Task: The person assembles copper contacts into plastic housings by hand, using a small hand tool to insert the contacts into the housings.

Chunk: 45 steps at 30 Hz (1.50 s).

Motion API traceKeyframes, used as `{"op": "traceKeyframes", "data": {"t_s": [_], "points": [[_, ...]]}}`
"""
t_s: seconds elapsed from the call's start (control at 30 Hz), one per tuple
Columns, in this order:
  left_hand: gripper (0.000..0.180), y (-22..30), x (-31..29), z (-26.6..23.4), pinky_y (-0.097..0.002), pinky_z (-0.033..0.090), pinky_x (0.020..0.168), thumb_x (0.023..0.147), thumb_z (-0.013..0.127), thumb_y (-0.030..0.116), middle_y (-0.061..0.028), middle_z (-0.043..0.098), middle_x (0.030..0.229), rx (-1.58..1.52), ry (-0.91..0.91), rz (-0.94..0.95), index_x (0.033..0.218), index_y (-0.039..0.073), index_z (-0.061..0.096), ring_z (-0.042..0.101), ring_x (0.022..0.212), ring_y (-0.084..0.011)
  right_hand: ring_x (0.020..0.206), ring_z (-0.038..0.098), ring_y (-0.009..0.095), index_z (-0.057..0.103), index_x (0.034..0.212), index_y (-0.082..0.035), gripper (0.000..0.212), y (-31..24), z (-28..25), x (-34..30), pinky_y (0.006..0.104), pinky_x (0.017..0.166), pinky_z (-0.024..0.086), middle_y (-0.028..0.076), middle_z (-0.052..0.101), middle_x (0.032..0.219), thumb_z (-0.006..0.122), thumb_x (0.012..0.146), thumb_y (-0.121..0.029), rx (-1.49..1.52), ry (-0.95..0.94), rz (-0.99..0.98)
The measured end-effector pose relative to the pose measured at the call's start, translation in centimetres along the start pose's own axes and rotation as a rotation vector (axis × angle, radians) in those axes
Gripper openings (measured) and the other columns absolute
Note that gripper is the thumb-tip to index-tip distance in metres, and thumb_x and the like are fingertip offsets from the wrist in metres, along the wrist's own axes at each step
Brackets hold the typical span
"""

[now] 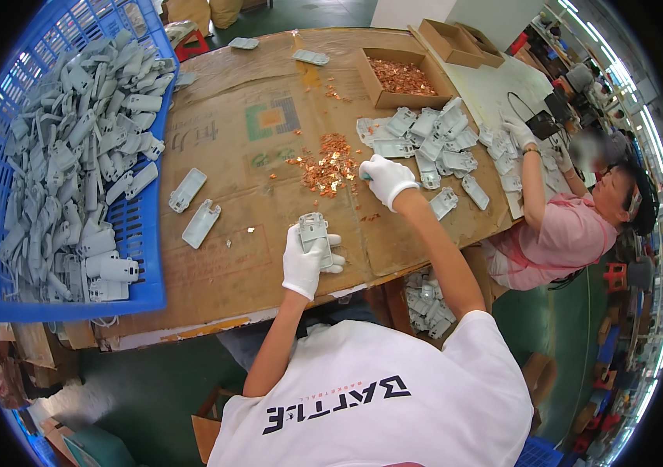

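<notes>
One gloved left hand (301, 263) holds oblong plastic casing (313, 229).

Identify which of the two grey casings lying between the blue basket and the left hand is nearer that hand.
The lower casing, towards the table's near edge, is nearer the left hand; the other casing lies farther up, closer to the blue basket.

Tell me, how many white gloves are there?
4: one on the left hand, holding a grey plastic piece; one on the right hand, near the copper-coloured pieces; two on the co-worker at right. Others may be hidden.
</notes>
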<state>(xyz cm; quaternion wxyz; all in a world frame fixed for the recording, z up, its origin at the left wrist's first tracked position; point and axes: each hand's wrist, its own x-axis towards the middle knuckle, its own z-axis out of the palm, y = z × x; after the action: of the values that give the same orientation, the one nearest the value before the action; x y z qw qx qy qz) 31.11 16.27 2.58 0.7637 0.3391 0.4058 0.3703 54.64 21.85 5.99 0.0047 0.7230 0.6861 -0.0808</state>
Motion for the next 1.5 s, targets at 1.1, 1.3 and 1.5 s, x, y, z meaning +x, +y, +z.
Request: {"op": "traceKeyframes", "data": {"t_s": [1.1, 1.3, 1.5], "points": [[0.028, -0.5, 0.2, -0.2, -0.0353, 0.060, 0.062, 0.093, 0.055, 0.003, -0.0132, 0.063, 0.103, 0.019, 0.145, 0.069, 0.118, 0.005, 0.043, 0.069, 0.074, -0.0229, 0.091, 0.064, 0.031, 0.064, 0.097, -0.019, 0.018, -2.1, 1.0, 0.3, 0.0426, 0.078, 0.052, 0.007, 0.065, 0.099, 0.063, 0.082, -0.010, 0.082, 0.126, 0.090], [0.028, 0.1, 0.3, 0.3, -0.0348, 0.060, 0.062, 0.092, 0.057, 0.004, -0.0128, 0.064, 0.102, 0.020, 0.150, 0.067, 0.117, 0.005, 0.043, 0.069, 0.075, -0.0226, 0.092, 0.064, 0.033, 0.063, 0.100, -0.015, 0.017, -1.7, 0.6, 0.6, 0.0440, 0.081, 0.052, 0.011, 0.064, 0.097, 0.063, 0.083, -0.013, 0.057, 0.078, 0.142], [0.030, -0.5, 0.4, 0.1, -0.0314, 0.056, 0.071, 0.086, 0.064, 0.005, -0.0112, 0.066, 0.103, 0.247, 0.282, 0.273, 0.113, 0.005, 0.049, 0.068, 0.081, -0.0211, 0.074, 0.063, 0.027, 0.064, 0.090, -0.007, 0.021, -10.2, -0.7, -5.8, 0.0343, 0.067, 0.051, 0.010, 0.059, 0.087, 0.065, 0.071, 0.001, 0.804, 0.542, -0.312]]}}
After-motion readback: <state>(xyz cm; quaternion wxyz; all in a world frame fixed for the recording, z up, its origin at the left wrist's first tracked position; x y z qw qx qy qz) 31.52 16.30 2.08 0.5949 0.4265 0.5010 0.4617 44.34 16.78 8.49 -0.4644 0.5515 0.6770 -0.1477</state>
